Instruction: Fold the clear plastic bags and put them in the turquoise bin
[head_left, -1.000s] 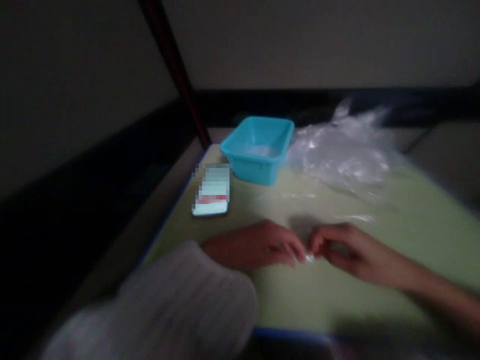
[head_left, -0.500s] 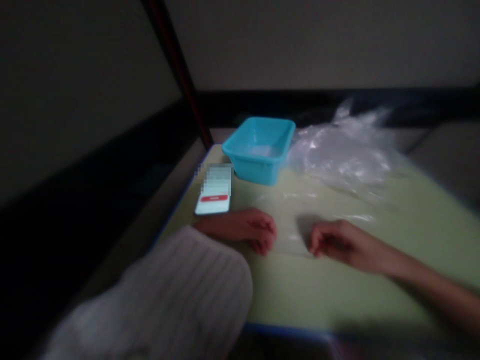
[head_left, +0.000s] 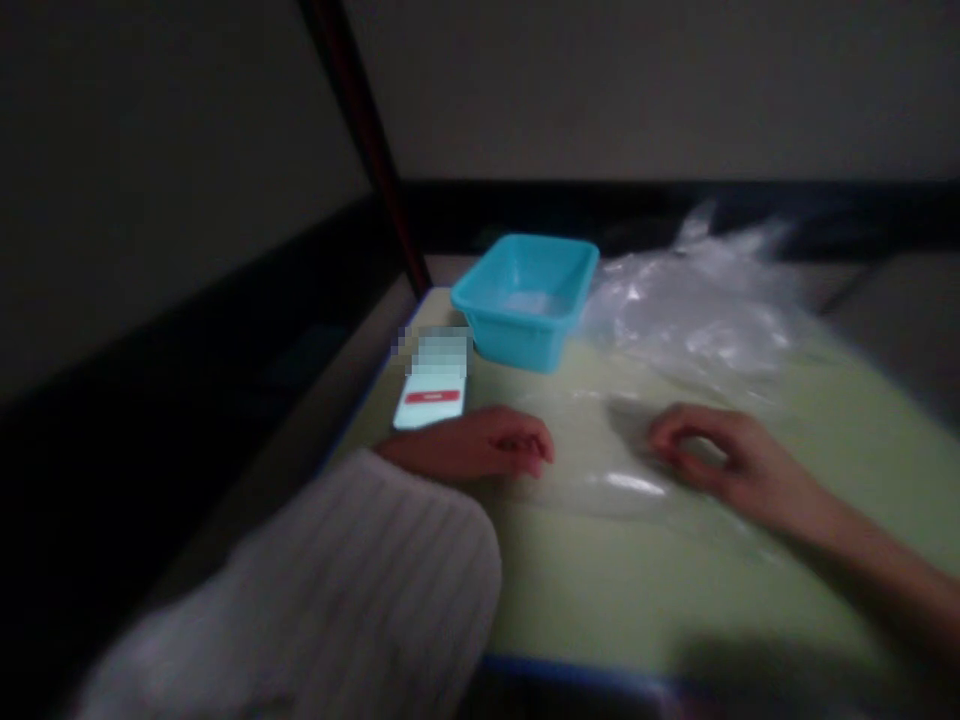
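Taking the gap between the hands as the centre of the dial, the yellow-green table [head_left: 600, 595] spreads all round, its blue near edge at 6 o'clock. At 8 o'clock a pale ribbed sleeve [head_left: 360, 580] covers the left forearm; the right one is bare. A loose heap of clear plastic [head_left: 705, 310] slumps at 1 o'clock toward the far side, probably put there so the near surface serves the hands. The light blue tub [head_left: 517, 340] stands upright at 11 o'clock, touching or nearly touching the heap, open side up, perhaps for easy reach from above; a pale patch shows inside, too blurred to name. The thin clear film [head_left: 592, 490] lies across the centre, seemingly flat on the table, and likely sits there because both hands can work it evenly. At 3 o'clock the right hand [head_left: 727, 450] curls thumb and forefinger into a ring with the tips about together, a shape that would suit thin sheet, yet I cannot tell whether film is caught between them. At 9 o'clock the left hand [head_left: 495, 440] has its fingers bent inward by the film's other end; its grip I cannot tell either. The phone [head_left: 429, 410] lies at 10 o'clock, lit screen upward, presumably so it can be seen
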